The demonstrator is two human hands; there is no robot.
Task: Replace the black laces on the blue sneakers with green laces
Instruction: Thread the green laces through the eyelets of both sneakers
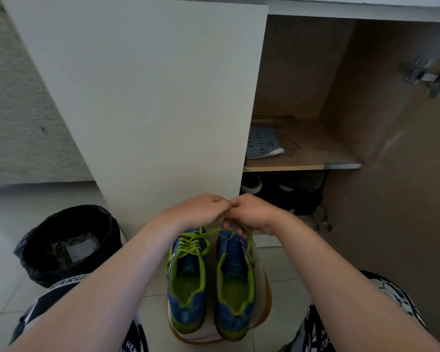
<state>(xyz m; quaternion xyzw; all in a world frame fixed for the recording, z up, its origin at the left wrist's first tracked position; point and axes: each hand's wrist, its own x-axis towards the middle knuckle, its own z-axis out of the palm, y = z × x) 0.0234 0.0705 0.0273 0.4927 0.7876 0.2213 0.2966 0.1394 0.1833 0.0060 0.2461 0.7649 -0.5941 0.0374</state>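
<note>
Two blue sneakers with green lining stand side by side on a low round stool [266, 298], heels toward me. The left sneaker [187, 278] is laced with a green lace tied across its front. Over the toe end of the right sneaker [235, 283], my left hand [198, 212] and my right hand [254, 214] meet with curled fingers, each pinching a strand of the green lace [249, 243]. One strand runs down the shoe's right side. My hands hide the front eyelets. No black lace is visible.
A black-lined bin [69, 242] stands on the tiled floor to the left. A white cabinet door [148, 97] hangs open straight ahead. The cabinet at right holds a booklet [263, 143] on its shelf and dark shoes [282, 191] below. My knees flank the stool.
</note>
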